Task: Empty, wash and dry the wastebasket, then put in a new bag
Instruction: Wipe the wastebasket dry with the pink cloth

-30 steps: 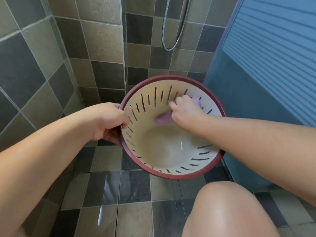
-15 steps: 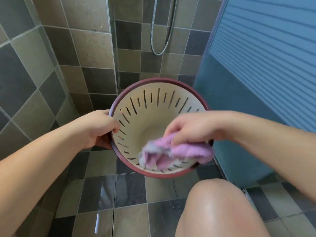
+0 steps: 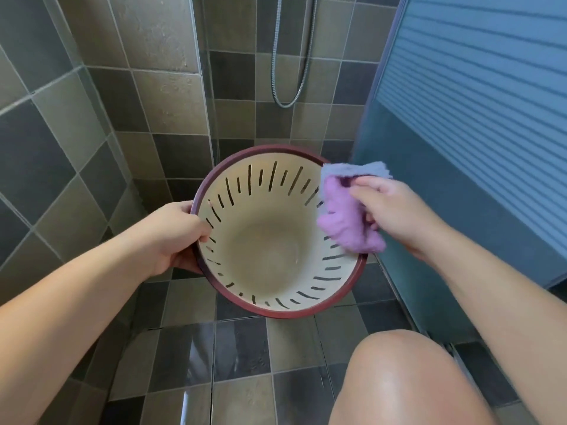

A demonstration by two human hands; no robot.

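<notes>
Holding the wastebasket (image 3: 270, 250) tipped toward the camera over the tiled floor (image 3: 239, 357), a person gripped its rim with one hand and a cloth with the other.

The left hand (image 3: 176, 231) curled round the dark red rim on the basket's left side, thumb inside against the slotted cream wall, fingers underneath. The right hand (image 3: 389, 210) pinched a bunched purple cloth (image 3: 343, 216) with its fingers closed on it; the cloth lay against the rim on the right side, its pale upper edge standing above the rim. The basket's inside was in plain view down to its bottom. A bare knee (image 3: 408, 381) sat at the near right. A shower hose (image 3: 291, 56) hung on the far tiled wall, and a blue ribbed door (image 3: 475, 102) stood to the right.
</notes>
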